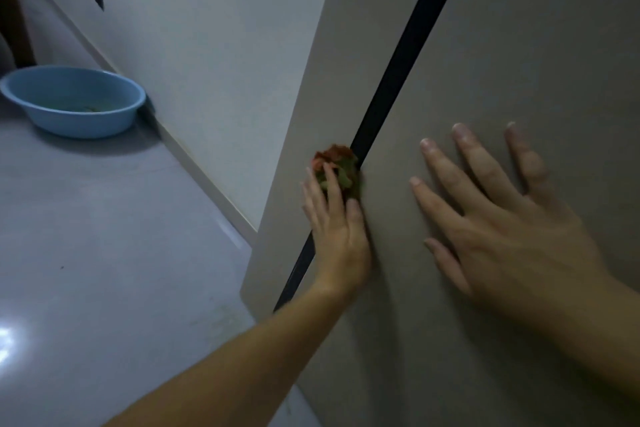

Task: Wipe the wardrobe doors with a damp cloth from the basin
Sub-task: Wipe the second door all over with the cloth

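I see the left hand (337, 229) pressed against the wardrobe doors (485, 80), and its fingers (334, 184) are closed over a bunched cloth (337, 166) of red and green colour. The cloth sits directly on the black gap (412, 42) that runs between the two doors, at about the middle of the visible height of the doors. The thumb of this hand lies on the right side of the gap, and the other fingers are on the left side, so the hand covers the gap there.

The right hand (502, 218) holds nothing. It lies flat on the right door with the fingers spread apart, and the palm touches the door surface. It is near the left hand, on the right side of it, but the two hands do not touch.

The doors are of a beige-brown colour and look plain. I cannot tell whether the surface is wet.

The blue basin (74, 100) stands on the grey floor (104, 253), at the far left, close to the skirting of the white wall (207, 28) and well apart from the wardrobe. Something greenish lies at its bottom, but I cannot make out what it is. The floor is shiny, and a bright reflection shows at its left edge.
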### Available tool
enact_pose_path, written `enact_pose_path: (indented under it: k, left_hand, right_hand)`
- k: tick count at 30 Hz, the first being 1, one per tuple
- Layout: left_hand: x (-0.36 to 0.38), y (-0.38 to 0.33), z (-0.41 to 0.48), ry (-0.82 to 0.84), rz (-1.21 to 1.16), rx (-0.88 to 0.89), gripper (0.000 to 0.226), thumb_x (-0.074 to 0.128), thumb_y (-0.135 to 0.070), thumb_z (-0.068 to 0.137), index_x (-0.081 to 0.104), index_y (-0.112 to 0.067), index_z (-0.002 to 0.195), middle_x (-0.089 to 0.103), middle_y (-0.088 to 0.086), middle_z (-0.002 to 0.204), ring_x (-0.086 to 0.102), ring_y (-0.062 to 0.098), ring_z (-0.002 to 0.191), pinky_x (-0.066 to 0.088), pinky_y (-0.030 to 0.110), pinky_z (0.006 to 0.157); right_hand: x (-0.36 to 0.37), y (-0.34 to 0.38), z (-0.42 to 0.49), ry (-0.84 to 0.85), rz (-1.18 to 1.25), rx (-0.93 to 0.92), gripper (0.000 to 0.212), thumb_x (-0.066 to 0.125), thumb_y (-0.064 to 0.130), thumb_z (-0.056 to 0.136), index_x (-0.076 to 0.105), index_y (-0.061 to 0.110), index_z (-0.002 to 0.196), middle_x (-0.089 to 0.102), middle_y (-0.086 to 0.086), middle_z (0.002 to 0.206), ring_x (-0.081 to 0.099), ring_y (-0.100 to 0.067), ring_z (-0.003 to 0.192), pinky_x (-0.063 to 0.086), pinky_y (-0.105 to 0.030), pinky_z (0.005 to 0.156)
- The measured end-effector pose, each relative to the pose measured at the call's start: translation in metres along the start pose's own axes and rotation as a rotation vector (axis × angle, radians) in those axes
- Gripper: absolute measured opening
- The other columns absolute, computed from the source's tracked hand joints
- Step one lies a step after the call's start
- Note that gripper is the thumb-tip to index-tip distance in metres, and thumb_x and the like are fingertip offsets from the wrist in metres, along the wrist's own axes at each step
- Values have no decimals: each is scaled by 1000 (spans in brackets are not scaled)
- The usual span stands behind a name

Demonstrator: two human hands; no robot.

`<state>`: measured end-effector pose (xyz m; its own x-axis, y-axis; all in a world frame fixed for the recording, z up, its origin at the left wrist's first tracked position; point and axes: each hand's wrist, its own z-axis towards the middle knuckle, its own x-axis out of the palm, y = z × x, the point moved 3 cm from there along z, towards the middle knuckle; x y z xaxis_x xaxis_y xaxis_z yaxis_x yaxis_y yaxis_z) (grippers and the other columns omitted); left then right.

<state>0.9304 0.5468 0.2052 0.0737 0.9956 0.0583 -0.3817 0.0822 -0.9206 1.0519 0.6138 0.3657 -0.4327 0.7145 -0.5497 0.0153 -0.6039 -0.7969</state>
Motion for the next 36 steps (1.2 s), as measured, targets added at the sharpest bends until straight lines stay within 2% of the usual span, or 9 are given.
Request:
enact_pose_path:
  k: [4,9,14,16,22,25,29,33,36]
  left_hand:
    - [7,5,-37,60,22,141,63,25,-44,105,-16,-63,150,-21,-15,168,-24,11,154,-4,56,126]
    - [-27,43,47,-112,22,-63,62,19,-51,100,-5,-42,157,-15,-8,170,-20,10,154,-5,54,126]
    - [-5,67,-54,96,18,56,64,27,-34,109,-11,-38,160,-22,-7,169,-24,15,154,-3,59,126]
    - [-8,80,-58,101,40,66,63,28,-34,109,-9,-37,160,-21,-7,169,-23,15,154,-3,57,126]
    - [-33,115,17,-127,26,-91,60,22,-39,105,-5,-32,158,-8,0,172,-15,14,156,-2,51,127]
    - [-15,121,-34,-59,-18,-145,62,23,-37,108,-5,-28,163,-17,-5,170,-21,11,155,-2,54,127]
    - [-6,138,-79,8,-28,-137,63,23,-39,108,-12,-36,160,-23,-12,168,-24,11,154,-4,54,127]
    - [-29,183,-35,-84,-15,-382,61,17,-46,106,-12,-37,159,-20,-13,168,-23,2,152,-9,46,127]
    - [-22,201,-58,-97,-95,-537,53,18,-42,111,-17,-45,152,-23,-15,167,-22,0,151,-9,43,127]
  right_hand:
    - [13,21,6,21,19,-41,69,43,42,92,48,0,147,22,-25,163,15,-41,154,9,-64,123]
    - [28,51,23,83,39,-57,69,39,44,92,50,2,146,23,-25,163,12,-41,155,7,-63,123]
    - [49,94,22,136,138,-88,69,38,45,92,48,2,146,22,-25,163,10,-41,155,7,-62,124]
    - [55,104,19,142,172,-94,69,40,43,91,50,0,144,25,-24,162,12,-40,155,6,-62,124]
    - [64,115,22,165,152,-84,67,43,41,92,50,0,145,23,-26,163,13,-40,155,4,-63,123]
    - [70,126,20,183,169,-99,68,41,41,93,48,-1,146,21,-26,164,10,-41,155,4,-63,124]
    - [77,136,21,202,178,-105,69,42,42,92,49,-1,146,21,-26,164,10,-41,155,1,-64,123]
    - [88,152,25,230,158,-150,67,40,41,93,52,0,144,21,-26,164,9,-41,155,1,-62,124]
    - [100,168,27,265,170,-175,68,39,41,93,51,-1,145,21,-27,163,9,-41,155,3,-62,124]
